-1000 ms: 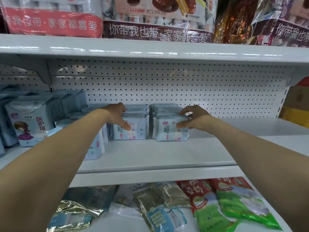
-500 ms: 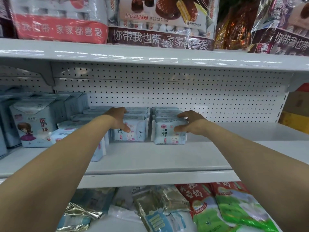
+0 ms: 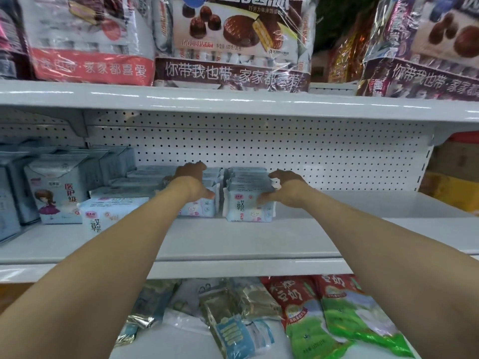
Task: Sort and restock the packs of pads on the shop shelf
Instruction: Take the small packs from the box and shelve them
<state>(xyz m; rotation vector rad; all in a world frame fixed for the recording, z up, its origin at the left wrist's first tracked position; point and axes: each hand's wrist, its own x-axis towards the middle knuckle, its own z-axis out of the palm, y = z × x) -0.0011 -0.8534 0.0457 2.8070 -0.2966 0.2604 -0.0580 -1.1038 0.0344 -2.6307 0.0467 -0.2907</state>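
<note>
**Pad packs, two rows, middle shelf**

Pale blue-and-white plastic-film packs of pads (image 3: pixel 247 177) were stood in two rows on the white metal shelf (image 3: pixel 233 242). The left hand (image 3: pixel 191 183) was curled over the left front pack (image 3: pixel 199 207), the right hand (image 3: pixel 285 191) over the right front pack (image 3: pixel 243 211). Judged light, squashy, slippery: best gripped across top and front.
</note>
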